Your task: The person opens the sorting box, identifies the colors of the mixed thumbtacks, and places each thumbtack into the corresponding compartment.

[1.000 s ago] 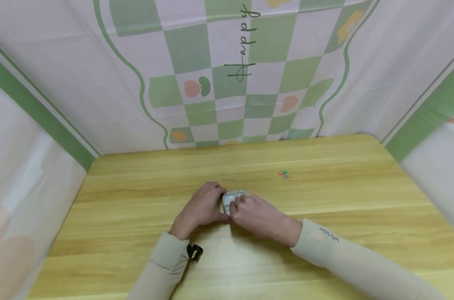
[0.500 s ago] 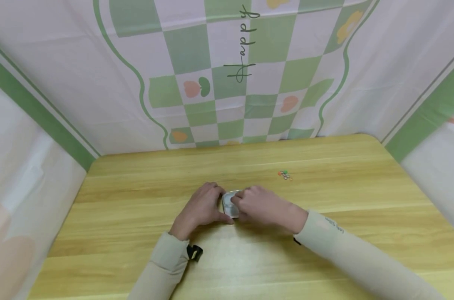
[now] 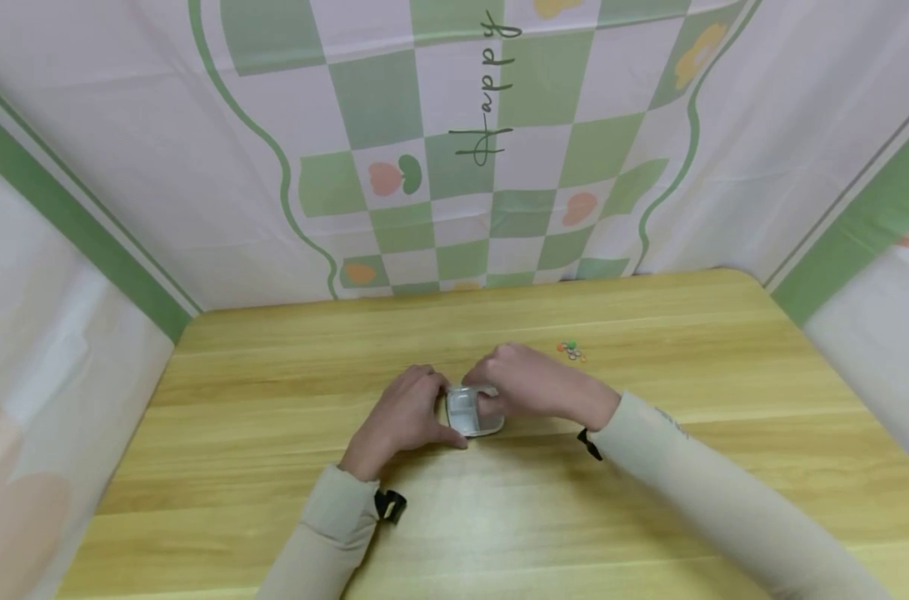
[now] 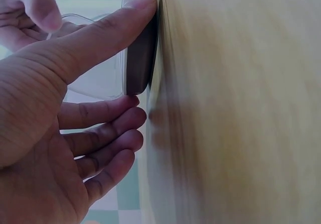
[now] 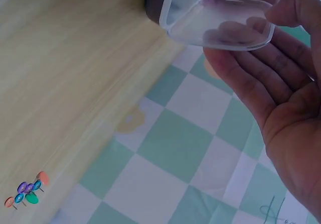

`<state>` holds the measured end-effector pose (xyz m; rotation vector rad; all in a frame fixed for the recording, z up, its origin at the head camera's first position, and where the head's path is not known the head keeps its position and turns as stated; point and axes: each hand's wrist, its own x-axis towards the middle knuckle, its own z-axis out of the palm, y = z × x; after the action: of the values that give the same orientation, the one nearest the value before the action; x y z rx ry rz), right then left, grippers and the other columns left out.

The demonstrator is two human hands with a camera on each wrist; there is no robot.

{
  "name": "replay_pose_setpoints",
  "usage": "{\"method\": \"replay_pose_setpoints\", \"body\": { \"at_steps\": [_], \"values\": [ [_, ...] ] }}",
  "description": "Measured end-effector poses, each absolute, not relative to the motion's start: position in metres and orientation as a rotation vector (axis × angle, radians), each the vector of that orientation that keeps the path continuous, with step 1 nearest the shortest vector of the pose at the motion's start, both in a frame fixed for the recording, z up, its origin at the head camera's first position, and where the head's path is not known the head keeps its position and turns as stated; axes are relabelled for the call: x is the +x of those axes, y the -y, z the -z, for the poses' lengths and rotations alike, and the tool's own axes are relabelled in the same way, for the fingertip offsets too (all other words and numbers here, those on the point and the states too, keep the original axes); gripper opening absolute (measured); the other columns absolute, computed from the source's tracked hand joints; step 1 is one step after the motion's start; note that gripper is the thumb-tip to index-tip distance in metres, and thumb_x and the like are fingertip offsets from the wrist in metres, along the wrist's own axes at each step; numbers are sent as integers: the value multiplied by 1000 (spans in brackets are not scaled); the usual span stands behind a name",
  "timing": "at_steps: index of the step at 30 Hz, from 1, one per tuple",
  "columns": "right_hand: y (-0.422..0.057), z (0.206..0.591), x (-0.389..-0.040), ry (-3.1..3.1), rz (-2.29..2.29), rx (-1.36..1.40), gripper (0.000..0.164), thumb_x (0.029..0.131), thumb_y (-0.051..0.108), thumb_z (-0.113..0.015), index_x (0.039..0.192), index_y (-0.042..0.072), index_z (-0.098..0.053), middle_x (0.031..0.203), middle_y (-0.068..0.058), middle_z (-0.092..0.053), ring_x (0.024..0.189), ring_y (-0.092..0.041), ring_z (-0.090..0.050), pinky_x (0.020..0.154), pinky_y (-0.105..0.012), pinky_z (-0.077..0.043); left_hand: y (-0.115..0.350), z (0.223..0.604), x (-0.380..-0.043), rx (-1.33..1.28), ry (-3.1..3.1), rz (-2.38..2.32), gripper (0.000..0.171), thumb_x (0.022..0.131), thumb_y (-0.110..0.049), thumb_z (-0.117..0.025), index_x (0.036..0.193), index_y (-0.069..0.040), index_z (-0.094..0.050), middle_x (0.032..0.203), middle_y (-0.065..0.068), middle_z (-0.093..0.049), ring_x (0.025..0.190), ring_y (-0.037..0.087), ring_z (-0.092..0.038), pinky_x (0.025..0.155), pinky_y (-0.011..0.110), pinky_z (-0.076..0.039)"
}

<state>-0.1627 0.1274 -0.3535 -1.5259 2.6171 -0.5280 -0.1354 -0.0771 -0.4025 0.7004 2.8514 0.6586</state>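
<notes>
Left hand (image 3: 407,408) and right hand (image 3: 532,386) are both on one small box (image 3: 461,419) from where I'm sitting. Head view puts it mid-worktop (image 3: 259,358): left hand grips the left side, thumb at the near edge, right hand is over the right end. Coloured thumbtacks (image 3: 571,351) lie beyond, far right, tiny on this feed, with a checked cloth (image 3: 454,204) hanging behind everything.

Left wrist view: thumb's against the dark base (image 4: 139,66), index fingertip at or just beside its opposite side. I'd guess that's bracing, so the box doesn't skid.

Right wrist view: the clear lid (image 5: 223,25) is raised off the base, pinched with the thumb at its rim and fingers behind, probably to control its angle. Thumbtacks are loosely clustered well apart from the box, which I figure leaves both hands elbow room.
</notes>
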Motion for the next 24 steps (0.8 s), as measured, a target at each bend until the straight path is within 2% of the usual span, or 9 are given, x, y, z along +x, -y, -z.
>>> {"method": "replay_pose_setpoints", "body": {
  "at_steps": [5,10,17,24],
  "values": [
    [-130,354,-171,-2572,626,-1467,14,84,16,-61,94,12,-69,84,10,-64,66,0,-54,60,-18,-44,77,404,-137,689,-2850,-664,72,54,-57,-79,105,-10,-62,95,-4,-54,91,13,-46,81,29,-39],
    [-132,352,-178,-2553,670,-1381,20,85,19,-59,101,11,-69,92,4,-67,71,-1,-56,62,-20,-45,77,404,-137,692,-2863,-651,73,53,-59,-79,104,-11,-62,94,-4,-53,91,14,-46,82,29,-38],
    [-133,353,-190,-2533,726,-1308,24,86,19,-55,105,11,-68,84,9,-64,57,-3,-49,55,-21,-44,78,405,-138,685,-2879,-643,72,52,-60,-79,100,-10,-60,93,-3,-53,90,15,-45,82,30,-39],
    [-134,357,-200,-2525,784,-1281,26,87,18,-52,106,10,-68,76,9,-62,50,-4,-40,54,-23,-42,78,405,-138,679,-2890,-633,74,51,-60,-79,101,-8,-59,93,-2,-52,88,15,-45,80,30,-39]
  ]
}}
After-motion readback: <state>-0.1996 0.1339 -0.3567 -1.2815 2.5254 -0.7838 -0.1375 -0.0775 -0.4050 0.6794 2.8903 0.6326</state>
